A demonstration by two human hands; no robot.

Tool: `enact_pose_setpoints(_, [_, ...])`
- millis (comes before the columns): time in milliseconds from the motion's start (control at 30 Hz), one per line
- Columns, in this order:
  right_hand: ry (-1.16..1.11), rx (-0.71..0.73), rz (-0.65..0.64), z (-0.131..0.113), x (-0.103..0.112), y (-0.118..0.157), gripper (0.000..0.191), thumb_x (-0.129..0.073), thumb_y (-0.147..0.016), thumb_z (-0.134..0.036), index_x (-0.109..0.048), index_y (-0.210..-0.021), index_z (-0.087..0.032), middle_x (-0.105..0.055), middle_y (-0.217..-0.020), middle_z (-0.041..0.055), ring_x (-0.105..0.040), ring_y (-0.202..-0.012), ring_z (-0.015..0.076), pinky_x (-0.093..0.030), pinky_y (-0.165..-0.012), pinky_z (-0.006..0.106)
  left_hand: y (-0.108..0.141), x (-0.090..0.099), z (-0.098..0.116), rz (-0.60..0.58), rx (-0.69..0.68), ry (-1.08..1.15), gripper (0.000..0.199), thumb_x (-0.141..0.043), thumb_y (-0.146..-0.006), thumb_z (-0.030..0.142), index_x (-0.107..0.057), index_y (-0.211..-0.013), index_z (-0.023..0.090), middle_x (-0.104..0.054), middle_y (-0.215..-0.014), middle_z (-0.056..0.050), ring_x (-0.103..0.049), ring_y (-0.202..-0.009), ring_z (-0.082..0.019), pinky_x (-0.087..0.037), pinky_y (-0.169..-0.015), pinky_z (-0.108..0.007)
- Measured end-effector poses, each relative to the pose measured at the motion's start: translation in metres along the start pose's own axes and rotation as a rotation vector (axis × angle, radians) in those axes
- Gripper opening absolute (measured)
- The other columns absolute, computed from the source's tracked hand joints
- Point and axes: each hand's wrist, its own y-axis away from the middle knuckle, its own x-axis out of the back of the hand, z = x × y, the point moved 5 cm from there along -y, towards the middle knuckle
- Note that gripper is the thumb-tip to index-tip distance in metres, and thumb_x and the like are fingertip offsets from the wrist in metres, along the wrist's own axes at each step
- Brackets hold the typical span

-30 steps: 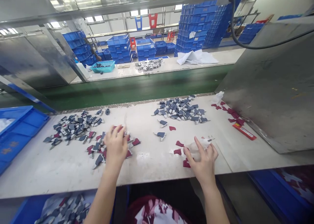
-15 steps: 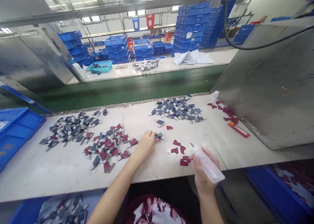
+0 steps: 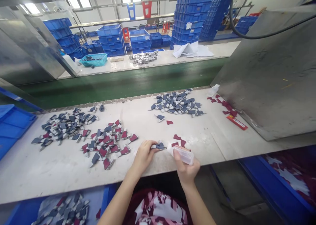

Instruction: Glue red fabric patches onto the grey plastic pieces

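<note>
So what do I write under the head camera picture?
Left hand holding a dark blue piece, right hand pointing a see-through bottle at it.

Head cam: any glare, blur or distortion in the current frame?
Head view: windows blown out; faint sheen on the worktop beyond the squeeze bottle; wide-angle stretch toward the edges; print on the red packet unreadable; bottle tip indistinct beside the dark blue part.

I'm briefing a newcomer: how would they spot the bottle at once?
On the pale table, find the right hand near the front edge. The bottle lies in its grip, nozzle toward the blue part that the left hand holds. It is translucent and whitish, unlike the flat dark red pieces beside it.
</note>
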Motion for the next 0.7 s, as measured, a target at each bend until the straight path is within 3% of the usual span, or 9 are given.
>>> enact_pose_setpoints(267, [0.084,0.052,0.03,0.0054,-0.0048,0.0018,0.028,-0.075,-0.081,-0.04,-0.076,-0.086,-0.012,-0.077,-0.082,0.0121,-0.075,-0.072,0.0272,-0.06,-0.063,0.033,0.0005,-0.0015,-0.0029,0.029,-0.002,0.038,0.012,-0.061,-0.089,0.015,-0.066,-0.098,0.02,-0.073,-0.096,-0.006,-0.066,-0.089,-0.023,-0.053,-0.079,-0.034])
enact_pose_setpoints(700, [0.132,0.023,0.016,0.0036,-0.0058,-0.0002,0.035,-0.073,-0.081,-0.047,-0.076,-0.084,-0.012,-0.077,-0.081,0.0119,-0.074,-0.069,0.0267,-0.06,-0.062,0.032,0.0005,-0.0021,-0.0035,0.016,0.017,0.038,0.012,-0.061,-0.089,0.015,-0.066,-0.098,0.02,-0.073,-0.096,-0.006,-0.066,-0.089,-0.023,-0.053,-0.081,-0.036])
